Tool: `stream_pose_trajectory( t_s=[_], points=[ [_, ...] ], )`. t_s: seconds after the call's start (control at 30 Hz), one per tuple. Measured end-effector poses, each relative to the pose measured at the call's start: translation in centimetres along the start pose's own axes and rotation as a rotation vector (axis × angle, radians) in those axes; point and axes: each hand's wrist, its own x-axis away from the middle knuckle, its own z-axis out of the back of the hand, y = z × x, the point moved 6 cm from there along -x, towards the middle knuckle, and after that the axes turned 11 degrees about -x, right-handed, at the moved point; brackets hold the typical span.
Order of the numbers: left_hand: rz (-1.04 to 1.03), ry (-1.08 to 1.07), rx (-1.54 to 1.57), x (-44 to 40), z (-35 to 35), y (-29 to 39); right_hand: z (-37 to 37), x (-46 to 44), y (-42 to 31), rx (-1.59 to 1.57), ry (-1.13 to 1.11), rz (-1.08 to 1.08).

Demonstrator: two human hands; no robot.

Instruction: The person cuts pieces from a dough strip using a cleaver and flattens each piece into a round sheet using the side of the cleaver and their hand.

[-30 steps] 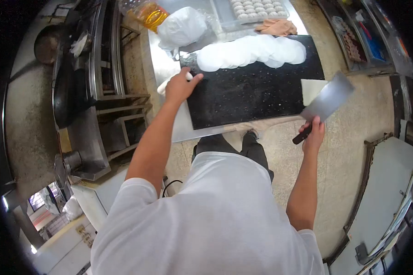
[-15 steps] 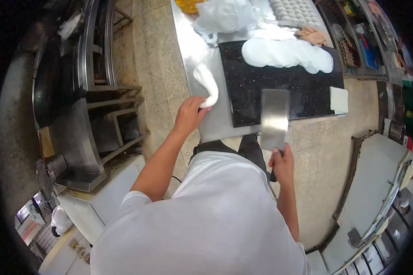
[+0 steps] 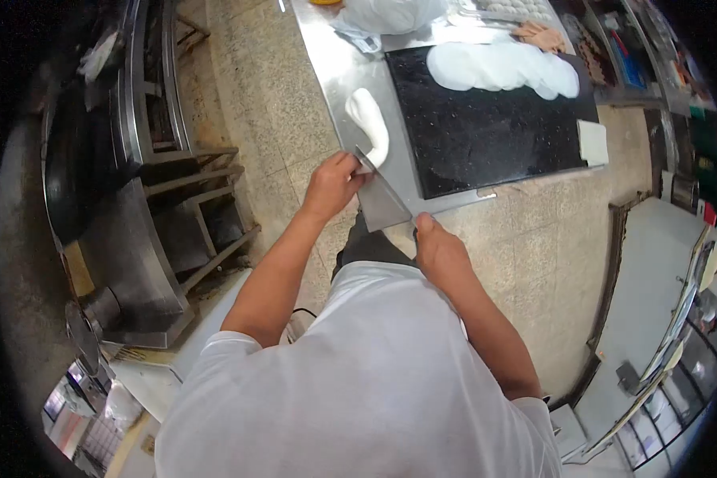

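A smooth white dough roll (image 3: 370,119) lies curved on the steel table (image 3: 341,76), left of a black stone slab (image 3: 494,147). My left hand (image 3: 332,187) is closed on the roll's near end, its fingertips partly behind the blade. In my right hand (image 3: 442,253) is the handle of a cleaver (image 3: 385,203). Its broad blade slants up and left, with the tip against or just over the dough beside my left fingers; whether it touches is unclear. On the slab's far side, thin round dough sheets (image 3: 502,70) overlap in a row.
A white flat rectangular piece (image 3: 593,143) rests at the slab's right edge. Farther back are a plastic bag (image 3: 390,14), an orange-tan glove or cloth (image 3: 540,35) and a tray of dough balls (image 3: 518,9). Steel racks (image 3: 163,119) stand to the left.
My right hand has brought the cleaver left from the slab's front edge to the dough roll's near end, turning the blade. My left hand stays on the dough. The view has shifted slightly.
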Motion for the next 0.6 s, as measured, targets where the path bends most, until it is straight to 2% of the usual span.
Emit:
stream_pose_trajectory(
  t_s=[0.03, 0.07, 0.13, 0.17, 0.2, 0.23, 0.27, 0.33, 0.37, 0.43, 0.47, 0.53, 0.57, 0.6],
  points=[
    [0.087, -0.095, 0.073, -0.3, -0.3, -0.4, -0.2, 0.5, 0.8, -0.011, 0.021, -0.013],
    [0.055, -0.103, 0.075, -0.5, -0.3, -0.3, -0.3, 1.0, 1.9, -0.045, 0.053, -0.033],
    [0.14, -0.057, 0.224, -0.5, 0.1, -1.3, 0.7, 2.0, 4.3, -0.083, 0.116, -0.061],
    [0.161, -0.046, 0.275, -0.9, 0.5, -1.5, 1.0, 3.0, 5.6, -0.106, 0.063, -0.066],
    [0.127, -0.023, 0.09, -1.3, 1.4, -0.9, 1.3, 4.1, 6.9, -0.13, 0.0, -0.068],
    [0.096, 0.01, -0.098, -1.8, 1.9, 0.0, 2.3, 5.4, 8.2, -0.215, 0.057, -0.078],
    [0.091, 0.013, -0.102, -2.5, 1.3, 1.0, 3.0, 6.6, 9.4, -0.217, 0.062, -0.073],
    [-0.288, -0.104, -0.466, -4.2, -1.0, 5.9, 4.5, 9.0, 12.8, -0.512, 0.181, -0.207],
    [-0.409, -0.157, -0.425, -4.9, -2.6, 8.7, 5.2, 9.8, 14.3, -0.522, 0.194, -0.2],
    [-0.583, -0.241, -0.397, -6.5, -7.1, 13.0, 7.8, 11.8, 17.2, -0.63, 0.429, -0.157],
    [-0.588, -0.256, -0.397, -7.1, -8.9, 14.4, 8.8, 12.8, 18.3, -0.64, 0.43, -0.169],
    [-0.653, -0.11, -0.657, -8.8, -11.5, 17.2, 14.2, 14.4, 19.0, -0.78, 0.587, -0.213],
    [-0.661, -0.105, -0.666, -10.2, -12.4, 18.5, 16.6, 14.7, 19.6, -0.799, 0.677, -0.151],
    [-0.649, -0.213, -0.65, -11.5, -13.7, 19.3, 18.7, 14.9, 20.5, -0.819, 0.767, -0.092]
  ],
)
